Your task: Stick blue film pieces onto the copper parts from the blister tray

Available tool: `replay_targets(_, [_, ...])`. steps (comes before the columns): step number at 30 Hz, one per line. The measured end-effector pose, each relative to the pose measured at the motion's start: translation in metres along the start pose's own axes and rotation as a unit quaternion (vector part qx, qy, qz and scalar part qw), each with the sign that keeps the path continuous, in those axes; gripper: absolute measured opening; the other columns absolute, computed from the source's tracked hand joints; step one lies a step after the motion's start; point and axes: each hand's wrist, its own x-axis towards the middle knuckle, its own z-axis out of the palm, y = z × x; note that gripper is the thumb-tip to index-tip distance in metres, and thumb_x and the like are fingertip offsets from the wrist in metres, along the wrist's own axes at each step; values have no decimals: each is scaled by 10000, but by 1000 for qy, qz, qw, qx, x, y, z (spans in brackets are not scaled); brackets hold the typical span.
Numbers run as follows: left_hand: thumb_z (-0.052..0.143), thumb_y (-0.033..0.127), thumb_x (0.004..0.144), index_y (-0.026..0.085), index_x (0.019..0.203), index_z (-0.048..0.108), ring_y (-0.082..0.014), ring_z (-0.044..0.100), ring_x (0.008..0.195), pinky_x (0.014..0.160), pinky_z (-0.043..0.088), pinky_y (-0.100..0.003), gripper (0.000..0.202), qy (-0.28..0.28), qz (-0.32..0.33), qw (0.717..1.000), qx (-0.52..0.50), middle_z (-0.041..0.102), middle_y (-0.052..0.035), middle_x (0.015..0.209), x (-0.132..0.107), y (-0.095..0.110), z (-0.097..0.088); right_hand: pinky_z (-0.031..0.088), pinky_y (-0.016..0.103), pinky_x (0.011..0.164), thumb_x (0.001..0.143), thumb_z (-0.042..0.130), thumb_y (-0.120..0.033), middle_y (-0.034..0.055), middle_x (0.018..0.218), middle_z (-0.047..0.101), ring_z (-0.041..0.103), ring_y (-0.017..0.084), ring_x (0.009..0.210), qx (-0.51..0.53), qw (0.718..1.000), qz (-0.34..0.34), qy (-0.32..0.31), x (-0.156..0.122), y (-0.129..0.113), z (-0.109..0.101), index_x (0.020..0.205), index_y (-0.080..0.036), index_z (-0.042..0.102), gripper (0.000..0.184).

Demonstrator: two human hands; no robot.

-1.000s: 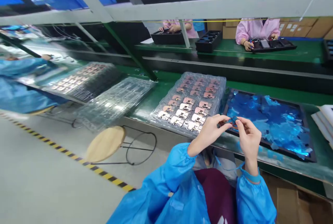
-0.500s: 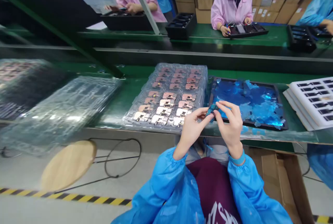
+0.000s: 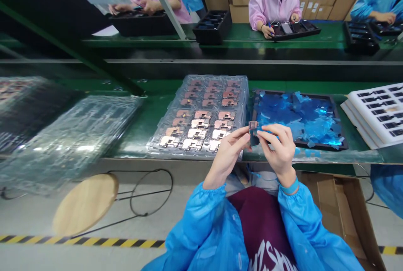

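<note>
A small circuit board (image 3: pixel 253 126) is held upright above the front edge of the bench, its coppery top showing. My left hand (image 3: pixel 227 152) pinches it from the left between thumb and fingers. At the board's right edge, the thumb and forefinger of my right hand (image 3: pixel 278 147) are pressed together on it; a thin film there cannot be made out. Just left of my hands is a clear plastic tray (image 3: pixel 154 147) with rows of similar coppery boards. Behind my right hand, a black tray (image 3: pixel 343 138) holds a heap of blue film pieces (image 3: pixel 296 115).
White foam trays (image 3: pixel 362 98) with dark parts stand at the right. Clear trays (image 3: pixel 72 136) overhang the bench edge at left. A round wooden stool (image 3: pixel 86 203) and an open cardboard box (image 3: pixel 343 216) are below. Co-workers sit across, near black trays (image 3: pixel 214 27).
The circuit board has turned from lying slanted to standing upright, showing its coppery side. My left hand has shifted slightly left and down; my right fingers stay at its edge.
</note>
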Motion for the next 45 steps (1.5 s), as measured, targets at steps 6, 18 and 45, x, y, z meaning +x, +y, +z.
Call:
replay_targets(6, [963, 384, 800, 169, 1095, 834, -144, 712, 836, 624, 540, -200, 387, 15, -17, 996, -91, 812, -93, 1142, 6, 10, 1, 641, 429, 931, 1002, 698, -82, 60, 1094, 828, 754, 239, 1047, 44, 998, -22, -36, 0, -4, -7, 1203, -265, 723, 273])
replay_targets(18, [920, 290, 795, 187, 1042, 730, -219, 791, 1016, 716, 602, -240, 329, 136, 88, 983, -88, 802, -95, 1170, 8, 11, -4, 552, 303, 689, 1055, 565, -381, 28, 866, 723, 734, 201, 800, 13, 937, 345, 45, -1, 54, 17, 1046, -233, 624, 160])
replay_targets(45, [846, 328, 898, 203, 1141, 810, -225, 781, 859, 772, 668, -331, 275, 203, 177, 948, 169, 800, -69, 1043, 18, 70, -39, 649, 305, 631, 1118, 539, -378, 113, 1134, 835, 815, 210, 870, 292, 890, 339, -87, 2, 4, 48, 1278, -210, 749, 313])
